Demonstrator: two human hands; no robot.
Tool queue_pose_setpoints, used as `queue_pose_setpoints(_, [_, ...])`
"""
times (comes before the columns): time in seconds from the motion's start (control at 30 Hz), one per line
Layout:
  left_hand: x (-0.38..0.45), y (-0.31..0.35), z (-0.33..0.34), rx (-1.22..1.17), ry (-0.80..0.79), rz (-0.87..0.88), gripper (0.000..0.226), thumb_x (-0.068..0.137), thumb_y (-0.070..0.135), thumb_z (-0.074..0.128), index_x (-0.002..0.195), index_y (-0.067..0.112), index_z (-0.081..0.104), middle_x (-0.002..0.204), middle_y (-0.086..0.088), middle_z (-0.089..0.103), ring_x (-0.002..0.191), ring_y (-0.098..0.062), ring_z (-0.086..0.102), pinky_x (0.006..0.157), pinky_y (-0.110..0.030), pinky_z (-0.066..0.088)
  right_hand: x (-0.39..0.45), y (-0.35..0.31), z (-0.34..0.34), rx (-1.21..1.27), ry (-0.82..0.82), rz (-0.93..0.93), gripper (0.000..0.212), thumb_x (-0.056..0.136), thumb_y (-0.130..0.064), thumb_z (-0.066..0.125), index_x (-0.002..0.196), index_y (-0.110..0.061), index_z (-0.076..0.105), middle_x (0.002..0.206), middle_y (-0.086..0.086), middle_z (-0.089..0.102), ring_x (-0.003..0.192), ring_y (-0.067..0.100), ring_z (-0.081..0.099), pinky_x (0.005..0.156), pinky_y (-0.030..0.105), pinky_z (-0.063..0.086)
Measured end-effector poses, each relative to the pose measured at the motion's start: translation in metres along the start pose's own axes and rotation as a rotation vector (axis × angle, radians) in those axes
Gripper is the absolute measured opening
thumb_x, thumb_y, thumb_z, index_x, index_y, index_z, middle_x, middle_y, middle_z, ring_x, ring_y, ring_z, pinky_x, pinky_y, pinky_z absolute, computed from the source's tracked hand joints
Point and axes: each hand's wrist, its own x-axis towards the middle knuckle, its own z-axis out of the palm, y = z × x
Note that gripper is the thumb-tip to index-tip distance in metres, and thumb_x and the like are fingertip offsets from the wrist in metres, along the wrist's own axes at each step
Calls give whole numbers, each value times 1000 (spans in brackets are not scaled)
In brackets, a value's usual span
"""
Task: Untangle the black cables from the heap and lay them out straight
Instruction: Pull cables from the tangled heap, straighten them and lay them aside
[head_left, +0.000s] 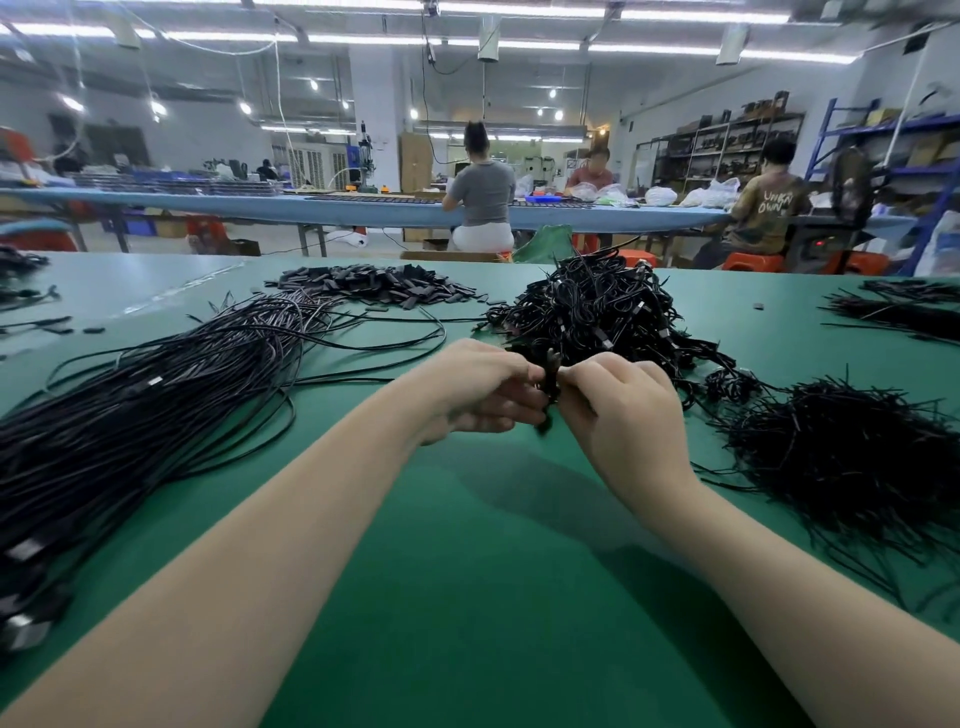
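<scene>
Strip-lit workshop (467, 36), long benches (311, 208)

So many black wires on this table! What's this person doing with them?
A person is sorting black cables at a green table. Both the left hand and the right hand pinch a small cable bundle between them, just in front of the tangled heap. Cables already laid out straight lie in a long bunch to the left. A pile of thin black ties sits to the right. Other workers sit at a table behind.

Both hands (550, 395) on tangled cable (548, 387)
</scene>
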Motion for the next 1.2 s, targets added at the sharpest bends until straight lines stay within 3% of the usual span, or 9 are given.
queue_pose_setpoints(0.1, [0,-3,-9,171,-98,79,17,86,13,68,103,19,70,81,3,74,72,-5,68,59,-16,50,-2,-2,0,143,-24,116,9,81,-10,65,74,-4,67,72,6,65,62,30,59,63,34,41])
queue_pose_setpoints(0.23, [1,-4,-7,369,105,289,6,81,36,75,83,31,72,67,19,68,61,7,58,61,-10,46,1,-6,2,306,-58,222,1,82,-3,70,82,-4,71,77,4,68,72,25,63,66,43,50])
queue_pose_setpoints(0.33, [0,-2,-2,442,168,295,19,90,39,63,92,22,71,65,9,59,62,-8,53,67,-29,52,2,-8,3,341,-71,235,5,83,-2,69,85,-4,72,77,5,69,72,23,63,65,42,52])
queue_pose_setpoints(0.43, [-1,2,5,131,153,115,22,93,23,60,112,21,50,71,-3,65,58,-14,59,51,-23,50,0,-9,2,215,-50,104,5,82,-4,68,79,-4,71,72,6,68,65,27,62,62,39,49])
queue_pose_setpoints(0.6, [-7,8,0,-368,6,-205,16,95,15,49,82,15,57,55,4,62,38,-2,51,36,-11,35,2,-8,3,-56,88,-168,18,89,-14,63,72,-8,69,69,2,65,60,24,61,62,37,38])
queue_pose_setpoints(0.8, [-4,2,2,-65,-11,31,27,95,12,45,109,25,63,82,2,74,67,-9,68,51,-15,44,-5,-7,6,209,-29,186,8,83,-8,69,89,-9,73,83,2,71,72,26,65,69,39,44])
queue_pose_setpoints(0.93, [-2,-2,-3,86,-21,135,35,89,7,53,118,24,62,69,7,69,65,-5,64,62,-19,45,-5,-6,6,296,-67,259,12,84,-5,68,94,-8,74,88,4,72,77,24,65,69,45,52])
queue_pose_setpoints(1.0, [-2,-4,-5,115,-31,163,38,87,3,54,117,24,62,62,13,64,70,-5,63,67,-20,44,-4,-7,7,322,-73,317,13,86,-9,67,98,-11,74,90,2,71,77,20,64,72,40,52])
queue_pose_setpoints(1.2, [1,-12,-8,431,176,437,30,76,13,79,99,33,72,97,12,62,84,-3,57,75,-13,46,-7,-4,8,343,-155,422,17,88,-11,65,102,-17,72,94,-4,67,79,11,60,74,30,51])
